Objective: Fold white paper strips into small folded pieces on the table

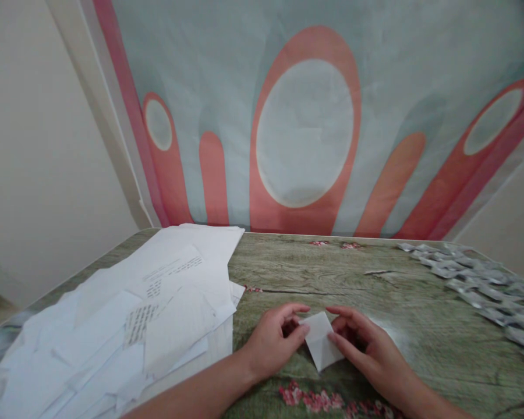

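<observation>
A small white piece of paper (pixel 321 343), with a faint crease near its top, is held between my two hands just above the table. My left hand (pixel 275 337) pinches its left edge between thumb and fingers. On the other side, the thumb of my right hand (pixel 367 343) presses the paper's right edge, with the fingers curled behind. Both hands' lower fingers are partly hidden.
Loose white paper sheets (pixel 100 337), some printed, are heaped on the left of the wood-patterned table (pixel 288 267). Rows of folded paper pieces (pixel 484 291) lie along the right side. A patterned red and grey-blue backdrop (pixel 227 70) rises behind the table.
</observation>
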`<act>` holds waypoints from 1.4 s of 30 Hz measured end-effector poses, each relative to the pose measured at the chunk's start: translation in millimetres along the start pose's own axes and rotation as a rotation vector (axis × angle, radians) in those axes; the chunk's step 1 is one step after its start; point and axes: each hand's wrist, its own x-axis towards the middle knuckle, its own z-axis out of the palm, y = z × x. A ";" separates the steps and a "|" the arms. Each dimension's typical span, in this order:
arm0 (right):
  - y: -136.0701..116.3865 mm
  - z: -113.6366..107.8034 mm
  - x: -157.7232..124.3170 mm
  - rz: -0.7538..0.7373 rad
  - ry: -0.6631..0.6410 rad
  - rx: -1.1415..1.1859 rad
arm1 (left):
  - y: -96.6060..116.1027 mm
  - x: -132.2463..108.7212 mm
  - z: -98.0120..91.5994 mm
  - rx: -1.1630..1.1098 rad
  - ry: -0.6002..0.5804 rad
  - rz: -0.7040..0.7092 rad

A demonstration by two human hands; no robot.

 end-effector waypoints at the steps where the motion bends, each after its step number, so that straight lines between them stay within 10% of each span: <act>1: 0.5 -1.1 -0.1 -0.026 0.039 -0.051 | 0.2 -0.6 0.5 0.018 0.000 0.012; 11: 6.3 -14.7 1.4 -0.463 0.192 -0.438 | 5.4 -4.6 -3.2 0.208 0.092 0.280; 22: 13.2 -3.0 3.7 -0.394 -0.049 -0.641 | 1.0 -6.7 -0.6 0.747 -0.054 0.438; 42: 3.2 -4.8 15.2 -0.166 -0.129 -0.370 | 0.1 -6.2 0.9 0.772 -0.041 0.386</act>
